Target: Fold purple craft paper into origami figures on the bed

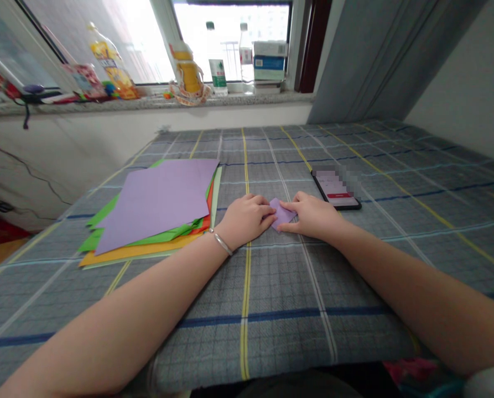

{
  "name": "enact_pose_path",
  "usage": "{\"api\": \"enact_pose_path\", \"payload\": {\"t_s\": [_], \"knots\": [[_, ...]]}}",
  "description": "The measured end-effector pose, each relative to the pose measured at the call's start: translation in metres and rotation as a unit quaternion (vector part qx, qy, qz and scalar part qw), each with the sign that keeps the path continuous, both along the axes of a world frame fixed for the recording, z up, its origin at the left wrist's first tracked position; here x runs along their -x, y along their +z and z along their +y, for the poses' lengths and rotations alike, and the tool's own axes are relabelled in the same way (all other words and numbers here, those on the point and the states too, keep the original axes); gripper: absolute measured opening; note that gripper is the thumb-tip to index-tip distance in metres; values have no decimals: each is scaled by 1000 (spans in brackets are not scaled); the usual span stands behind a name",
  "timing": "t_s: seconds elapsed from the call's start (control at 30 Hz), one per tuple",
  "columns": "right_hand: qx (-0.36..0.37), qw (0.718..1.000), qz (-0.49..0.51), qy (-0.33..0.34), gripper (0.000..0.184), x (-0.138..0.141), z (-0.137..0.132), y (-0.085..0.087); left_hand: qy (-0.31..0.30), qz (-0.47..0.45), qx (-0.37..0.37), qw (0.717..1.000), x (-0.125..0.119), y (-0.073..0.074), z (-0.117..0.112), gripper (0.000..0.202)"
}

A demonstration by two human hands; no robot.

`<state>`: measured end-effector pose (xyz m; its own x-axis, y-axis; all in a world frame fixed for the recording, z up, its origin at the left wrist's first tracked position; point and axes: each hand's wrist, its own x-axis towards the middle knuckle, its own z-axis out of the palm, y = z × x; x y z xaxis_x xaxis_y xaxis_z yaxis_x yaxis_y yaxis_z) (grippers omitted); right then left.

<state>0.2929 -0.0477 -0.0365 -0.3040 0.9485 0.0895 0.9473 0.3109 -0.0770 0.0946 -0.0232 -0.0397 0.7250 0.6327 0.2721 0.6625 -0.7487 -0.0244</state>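
A small piece of folded purple paper (283,214) lies on the plaid cloth between my two hands. My left hand (249,218), with a silver bangle at the wrist, pinches the paper's left edge with its fingers pressed together. From the other side, my right hand (315,215) grips the paper, its thumb and fingers touching the near and far edges of the right side. Fingertips cover parts of the paper's edges, so the exact folds are hidden.
Left of my hands is a stack of coloured sheets with a purple sheet (164,196) on top. A phone (336,189) with a lit screen lies beyond my right hand. Bottles, a yellow cup (188,72) and boxes stand on the windowsill (147,106) behind the plaid-covered surface (280,287).
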Motion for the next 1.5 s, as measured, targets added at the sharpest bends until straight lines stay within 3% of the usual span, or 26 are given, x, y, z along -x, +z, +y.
{"api": "enact_pose_path", "payload": {"t_s": [0.2,0.57,0.77,1.03,1.17,1.3,1.4,1.5], "knots": [[3,998,-65,17,65,4,-1,9,28,38,-18,999,-12,5,-6,32],[9,991,-121,-48,53,24,-19,25,30,46,-70,996,-14,-2,-8,39],[19,988,-133,-73,55,29,-21,28,-14,51,-33,998,-27,1,6,25],[-1,992,-112,-64,59,26,-20,23,-19,33,36,999,-16,-4,15,37],[-18,995,-79,-61,58,16,-19,15,-9,25,95,995,-7,-10,19,46],[-34,997,17,-73,52,2,-10,2,64,10,105,992,-5,-16,22,61],[-11,994,78,-80,51,-6,0,-6,64,-13,113,991,-5,-15,23,54],[8,985,155,-79,42,-11,7,-11,43,-96,135,985,-4,-15,26,46]]}}
